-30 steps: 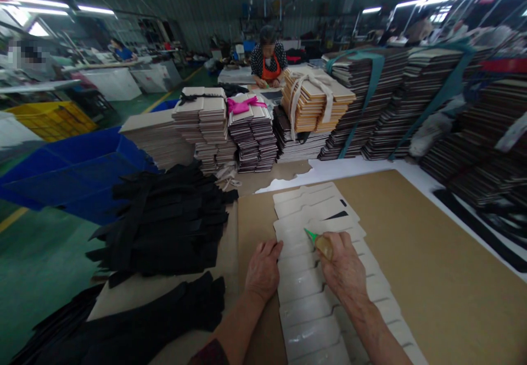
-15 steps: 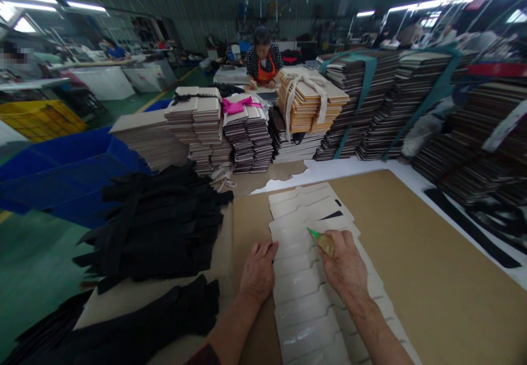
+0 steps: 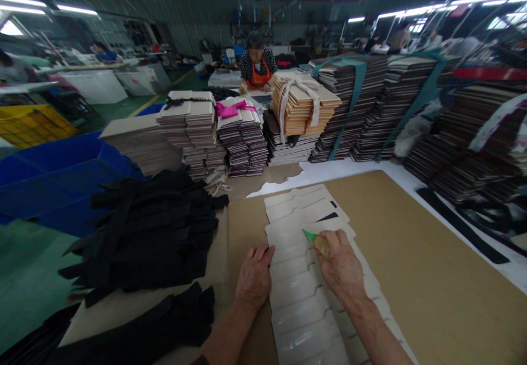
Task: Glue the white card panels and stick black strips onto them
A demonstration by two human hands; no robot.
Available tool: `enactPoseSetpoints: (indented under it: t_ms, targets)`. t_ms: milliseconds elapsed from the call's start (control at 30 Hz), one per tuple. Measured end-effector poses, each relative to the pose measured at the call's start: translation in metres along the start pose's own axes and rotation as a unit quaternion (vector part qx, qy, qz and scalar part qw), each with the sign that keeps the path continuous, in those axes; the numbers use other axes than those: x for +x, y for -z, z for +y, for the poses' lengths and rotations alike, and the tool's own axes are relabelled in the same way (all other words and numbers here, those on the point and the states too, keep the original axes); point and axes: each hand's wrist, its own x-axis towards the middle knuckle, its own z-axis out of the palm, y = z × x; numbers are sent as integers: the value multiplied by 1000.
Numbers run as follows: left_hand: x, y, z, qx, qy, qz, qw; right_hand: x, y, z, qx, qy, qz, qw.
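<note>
While the right hand [image 3: 341,269] keeps its grip closed on the green-tipped bottle [image 3: 319,242], the tip stays over the same spot in the row of cards [image 3: 296,310] on the worktop [image 3: 411,255]. The left hand [image 3: 254,277] still lies open at the row's edge. Little has moved, so this spot seems unfinished.

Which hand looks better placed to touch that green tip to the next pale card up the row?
Probably the right. The right hand holds the green-tipped bottle, tip aimed at the pale cards just ahead of it. The left hand lies flat at the row's left edge, holding nothing.
</note>
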Motion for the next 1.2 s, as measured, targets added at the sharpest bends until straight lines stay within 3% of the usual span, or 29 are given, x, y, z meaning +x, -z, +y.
enactPoseSetpoints:
  t_ms: [133, 333, 500, 667, 867, 1067, 1200]
  targets:
    - [0, -2, -1, 0, -1, 2, 1000, 7, 2, 19, -25, -55, 43, 997]
    - [1, -2, -2, 5, -4, 4, 1000, 8, 4, 21, 6, -19, 22, 1000]
    - [0, -4, -3, 13, -7, 5, 1000, 8, 4, 23, 6, -59, 42, 997]
    - [-1, -5, -4, 17, -11, 8, 1000, 6, 2, 18, 49, -5, 7, 999]
    - [1, -6, -4, 23, -18, 14, 999, 11, 6, 39, 1, -70, 56, 996]
    - [1, -3, -2, 31, -15, 11, 999, 10, 1, 36, 53, -12, 25, 998]
    - [0, -1, -1, 31, -15, 11, 999, 15, 8, 45, 12, -66, 50, 997]
